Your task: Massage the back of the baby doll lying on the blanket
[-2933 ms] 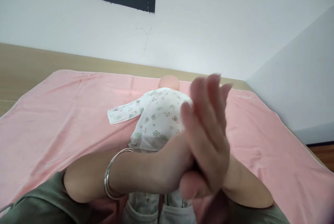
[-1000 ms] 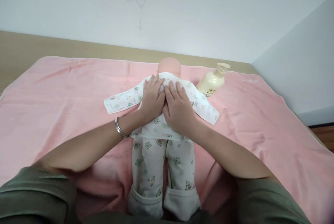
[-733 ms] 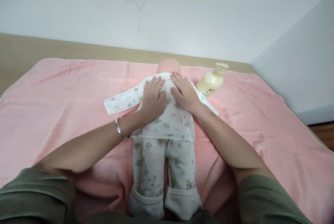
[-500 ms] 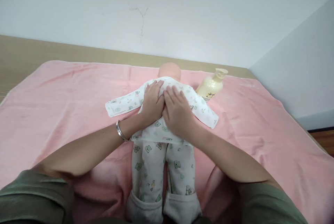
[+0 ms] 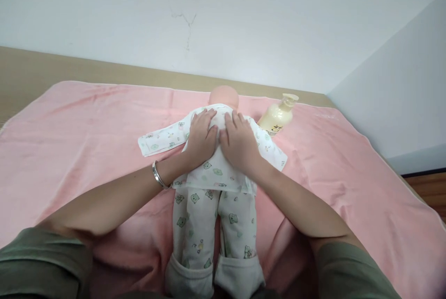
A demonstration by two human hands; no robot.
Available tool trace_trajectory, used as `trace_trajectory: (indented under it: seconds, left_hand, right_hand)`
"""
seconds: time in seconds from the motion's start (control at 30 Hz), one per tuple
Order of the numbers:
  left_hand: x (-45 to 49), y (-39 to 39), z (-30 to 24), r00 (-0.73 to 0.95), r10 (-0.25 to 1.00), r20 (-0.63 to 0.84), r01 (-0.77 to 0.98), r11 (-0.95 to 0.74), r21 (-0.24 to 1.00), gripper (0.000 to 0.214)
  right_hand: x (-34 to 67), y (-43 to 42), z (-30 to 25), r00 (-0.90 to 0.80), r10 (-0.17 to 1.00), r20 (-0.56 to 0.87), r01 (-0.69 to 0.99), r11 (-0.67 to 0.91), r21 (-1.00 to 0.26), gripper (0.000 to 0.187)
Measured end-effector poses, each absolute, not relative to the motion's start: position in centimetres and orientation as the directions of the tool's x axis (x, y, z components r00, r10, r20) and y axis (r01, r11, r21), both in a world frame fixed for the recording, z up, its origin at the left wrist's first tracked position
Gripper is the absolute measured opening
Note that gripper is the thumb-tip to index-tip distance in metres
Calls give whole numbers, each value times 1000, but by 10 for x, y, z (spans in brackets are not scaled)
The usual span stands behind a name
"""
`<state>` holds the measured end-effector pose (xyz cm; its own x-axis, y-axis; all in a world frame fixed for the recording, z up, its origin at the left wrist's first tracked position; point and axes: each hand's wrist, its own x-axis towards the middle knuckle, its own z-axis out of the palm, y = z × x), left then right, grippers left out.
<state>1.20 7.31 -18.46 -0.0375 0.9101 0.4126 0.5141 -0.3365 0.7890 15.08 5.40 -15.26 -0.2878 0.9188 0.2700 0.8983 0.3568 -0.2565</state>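
Note:
A baby doll (image 5: 212,197) in a white printed shirt and trousers lies face down on a pink towel (image 5: 80,141), its bare head (image 5: 224,99) pointing away from me. My left hand (image 5: 201,139), with a silver bangle on the wrist, lies flat on the left side of the doll's back. My right hand (image 5: 239,143) lies flat beside it on the right side of the back. Both hands have their fingers stretched out and hold nothing.
A cream pump bottle (image 5: 278,116) lies on the towel just right of the doll's shoulder. The towel covers a wooden surface (image 5: 28,69) against a white wall. The doll's left sleeve (image 5: 158,139) spreads out over the towel.
Earlier my hands were pressed together in front of the camera. They came down onto the doll's back; the right hand slid out toward the shoulder, then returned next to the left.

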Motion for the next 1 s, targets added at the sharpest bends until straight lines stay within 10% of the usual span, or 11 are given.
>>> trace_trajectory:
  seconds: [0.23,0.53,0.73,1.0]
  left_hand:
    - [12,72,-183,-74,918,390,470,-313,825,49]
    - [12,74,-190,-64,911,407,578,-298,759,56]
    - [10,82,-195,-37,898,439,607,-329,723,51]
    - [18,61,-181,6,929,371,638,-290,713,54]
  right_hand:
    - [156,58,-155,-571,774,274,731,631,-260,59]
    - [159,68,-153,-298,917,265,890,367,-271,59]
    - [143,32,-160,-452,816,360,839,526,-141,58]
    - [171,77,-146,-616,754,228,704,656,-272,60]
